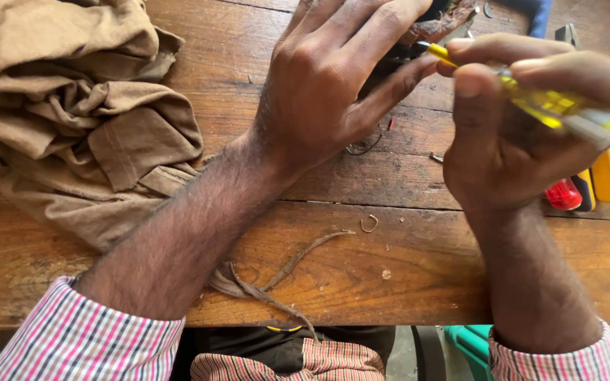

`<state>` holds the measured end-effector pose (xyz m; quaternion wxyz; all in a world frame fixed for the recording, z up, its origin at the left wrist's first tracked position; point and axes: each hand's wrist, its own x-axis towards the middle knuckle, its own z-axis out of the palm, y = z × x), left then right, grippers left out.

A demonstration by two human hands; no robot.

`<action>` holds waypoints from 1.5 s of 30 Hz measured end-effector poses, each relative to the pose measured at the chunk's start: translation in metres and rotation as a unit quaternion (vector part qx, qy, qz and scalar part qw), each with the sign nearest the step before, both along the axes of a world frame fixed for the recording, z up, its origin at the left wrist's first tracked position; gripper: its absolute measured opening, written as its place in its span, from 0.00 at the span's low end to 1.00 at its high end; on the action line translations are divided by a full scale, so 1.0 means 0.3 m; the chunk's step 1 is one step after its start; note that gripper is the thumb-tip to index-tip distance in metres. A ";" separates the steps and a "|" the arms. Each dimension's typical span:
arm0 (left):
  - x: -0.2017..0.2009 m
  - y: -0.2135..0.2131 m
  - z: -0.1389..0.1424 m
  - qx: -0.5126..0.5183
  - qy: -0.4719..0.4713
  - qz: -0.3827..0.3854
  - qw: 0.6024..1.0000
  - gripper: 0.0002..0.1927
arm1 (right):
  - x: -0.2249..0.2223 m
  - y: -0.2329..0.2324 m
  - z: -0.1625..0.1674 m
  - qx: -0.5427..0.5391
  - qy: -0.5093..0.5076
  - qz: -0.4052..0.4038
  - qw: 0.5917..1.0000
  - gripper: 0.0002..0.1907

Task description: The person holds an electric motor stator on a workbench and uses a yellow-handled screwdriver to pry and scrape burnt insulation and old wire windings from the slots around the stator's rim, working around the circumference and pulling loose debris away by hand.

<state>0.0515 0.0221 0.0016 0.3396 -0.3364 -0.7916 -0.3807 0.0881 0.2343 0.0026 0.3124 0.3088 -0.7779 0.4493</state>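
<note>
- Right hand (503, 134) has its grip clamped on a screwdriver (552, 109) with a clear yellow handle; thumb and fingers wrap the handle, and the shaft points left toward the other hand.
- Left hand (333, 77) has its grip closed over a dark, rusty-looking part (439, 28); the fingers cover most of it, so its kind cannot be told.
- Screwdriver tip meets the part just beyond the left thumb; the contact point itself is hidden.
- Step in hand, by judgement: working the tip into a fastener or seam on the held part. The next move would call for a steady left hold and controlled pressure along the shaft, as a slip would run toward the left fingers.
- Below the right grip, on the wooden surface (404, 268), lie more tools with red and yellow handles (587, 187).
- Well left of the left grip sits a crumpled brown cloth (72, 113).
- Near both wrists lie a small wire hook (369, 224), a frayed strip of cord (277, 275) and loose bits of wire.
</note>
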 end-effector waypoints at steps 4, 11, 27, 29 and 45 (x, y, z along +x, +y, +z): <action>-0.003 0.015 -0.007 0.022 -0.036 -0.016 0.999 0.19 | -0.021 0.009 0.022 -0.012 -0.008 0.045 0.999 0.15; -0.002 0.007 -0.003 0.006 0.001 -0.003 1.000 0.20 | -0.002 -0.002 0.018 -0.112 -0.078 0.025 0.990 0.15; 0.008 0.012 0.003 0.036 -0.032 -0.021 0.999 0.19 | 0.006 0.023 0.087 0.051 -0.043 0.031 0.997 0.08; -0.002 0.021 -0.006 0.036 -0.006 -0.019 0.999 0.19 | 0.003 0.013 0.126 0.050 -0.072 0.037 0.995 0.06; -0.032 -0.004 -0.028 -0.017 0.037 0.007 0.999 0.23 | -0.012 0.014 0.067 -0.021 0.008 -0.073 0.997 0.12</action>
